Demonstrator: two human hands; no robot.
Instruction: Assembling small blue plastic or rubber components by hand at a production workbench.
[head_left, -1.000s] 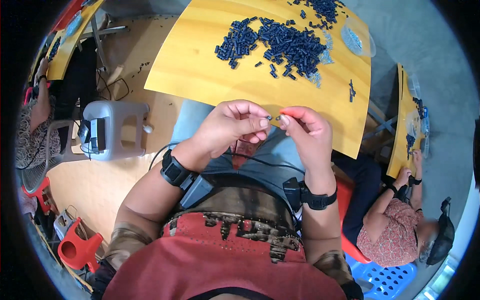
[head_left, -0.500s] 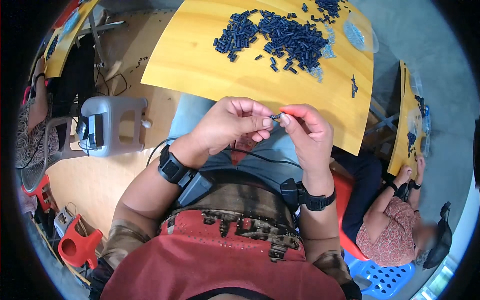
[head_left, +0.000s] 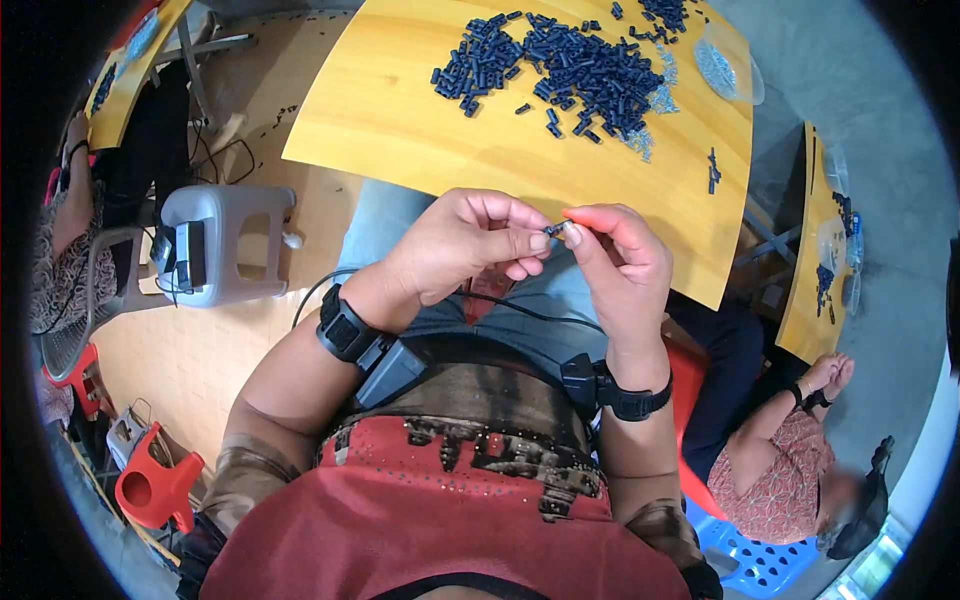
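My left hand (head_left: 478, 240) and my right hand (head_left: 622, 255) meet over my lap, just off the near edge of the yellow table (head_left: 400, 130). Between their fingertips is a small black plastic piece (head_left: 556, 228), its left end pinched by the left thumb and fingers. The right thumb and forefinger close on its other end. Fingers cover most of it, so I cannot make out its details. A large heap of short black tubular plastic pieces (head_left: 595, 75) lies across the table, with small shiny metal parts (head_left: 638, 143) beside it.
At the table's right are a clear tray of metal parts (head_left: 716, 70) and a few black pieces (head_left: 713, 170). A grey stool (head_left: 225, 240) with a black device stands left. A co-worker (head_left: 775, 460) sits right beside another yellow table (head_left: 808, 300). A black cable (head_left: 530, 310) crosses my lap.
My hands stay almost in place, with the fingertips and the black piece shifting slightly. The view has moved a little. The co-worker at right has drawn both hands back from the table edge.
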